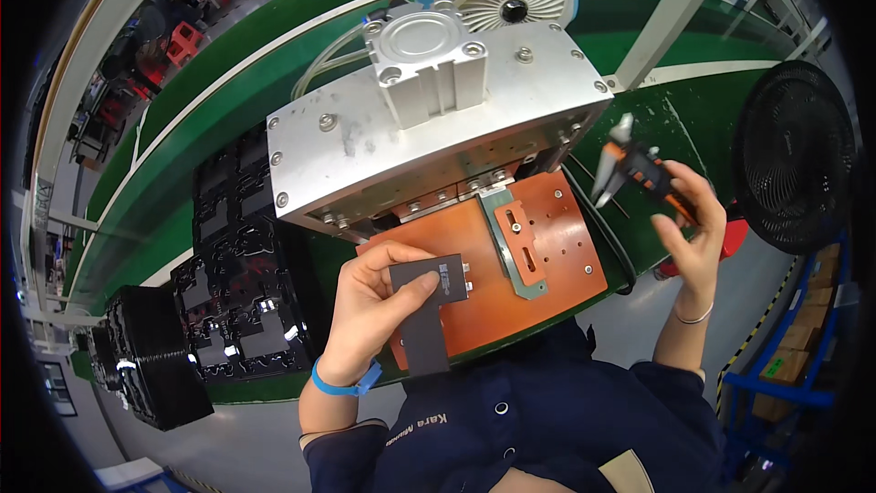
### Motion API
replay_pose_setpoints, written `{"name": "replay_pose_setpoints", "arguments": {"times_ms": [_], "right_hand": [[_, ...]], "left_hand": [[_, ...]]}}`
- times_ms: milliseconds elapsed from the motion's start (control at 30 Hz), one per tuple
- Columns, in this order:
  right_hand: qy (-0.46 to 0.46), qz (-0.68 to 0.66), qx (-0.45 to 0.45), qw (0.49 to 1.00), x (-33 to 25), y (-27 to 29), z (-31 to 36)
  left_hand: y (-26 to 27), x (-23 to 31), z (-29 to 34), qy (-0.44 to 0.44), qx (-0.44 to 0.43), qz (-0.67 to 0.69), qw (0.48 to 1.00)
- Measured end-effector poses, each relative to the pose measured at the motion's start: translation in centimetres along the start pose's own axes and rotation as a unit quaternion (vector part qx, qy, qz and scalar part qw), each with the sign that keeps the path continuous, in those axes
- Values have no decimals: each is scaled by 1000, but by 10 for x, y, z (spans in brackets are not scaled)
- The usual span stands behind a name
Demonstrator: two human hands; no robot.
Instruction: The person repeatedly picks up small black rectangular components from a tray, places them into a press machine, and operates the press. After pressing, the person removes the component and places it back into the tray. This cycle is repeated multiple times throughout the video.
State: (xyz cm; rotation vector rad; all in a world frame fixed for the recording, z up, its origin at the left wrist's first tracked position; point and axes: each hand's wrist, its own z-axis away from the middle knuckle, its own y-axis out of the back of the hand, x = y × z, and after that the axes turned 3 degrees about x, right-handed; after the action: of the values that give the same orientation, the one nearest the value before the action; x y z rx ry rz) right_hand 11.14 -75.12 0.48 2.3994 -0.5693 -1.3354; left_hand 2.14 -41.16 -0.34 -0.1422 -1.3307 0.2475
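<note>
Over the near left of an orange base plate [570,256], my left hand [370,301] pinches a flat, dark L-shaped part [422,324] between thumb and fingers. Small silver tabs stick out from the part's right edge. My right hand [698,233] is raised to the right of the plate, its fingers around the end of a black and orange caliper [643,173]. The caliper's silver jaws point away from me and are slightly blurred. A green strip under a slotted orange block [518,242] is fixed on the plate.
Behind the plate stands a silver metal press [356,151] with a block-shaped cylinder [433,68] on top. Black moulded trays [242,301] are stacked at left. A white fan [516,5] is at the back, a black fan [794,155] at right. A black cable [622,260] runs beside the plate.
</note>
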Motion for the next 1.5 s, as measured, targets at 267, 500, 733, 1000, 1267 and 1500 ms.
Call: {"name": "replay_pose_setpoints", "arguments": {"times_ms": [267,500,733,1000,1267,1500], "right_hand": [[200,-34,-103,974,-31,-62,-21],[215,-29,-98,971,-30,-68,-19],[221,-33,-87,971,-27,-71,-18],[236,-41,-84,967,-26,-72,-16],[228,-39,-85,969,-26,-69,-16],[230,-51,-99,967,-25,-71,-14]], "left_hand": [[-2,-4,3,-6,-4,12,1000],[-1,-3,3,5,-7,9,1000],[0,-4,3,-4,-3,11,1000],[-1,-2,2,1,1,9,1000],[0,-3,1,-6,-2,17,1000],[-2,-4,1,-15,11,22,1000]]}}
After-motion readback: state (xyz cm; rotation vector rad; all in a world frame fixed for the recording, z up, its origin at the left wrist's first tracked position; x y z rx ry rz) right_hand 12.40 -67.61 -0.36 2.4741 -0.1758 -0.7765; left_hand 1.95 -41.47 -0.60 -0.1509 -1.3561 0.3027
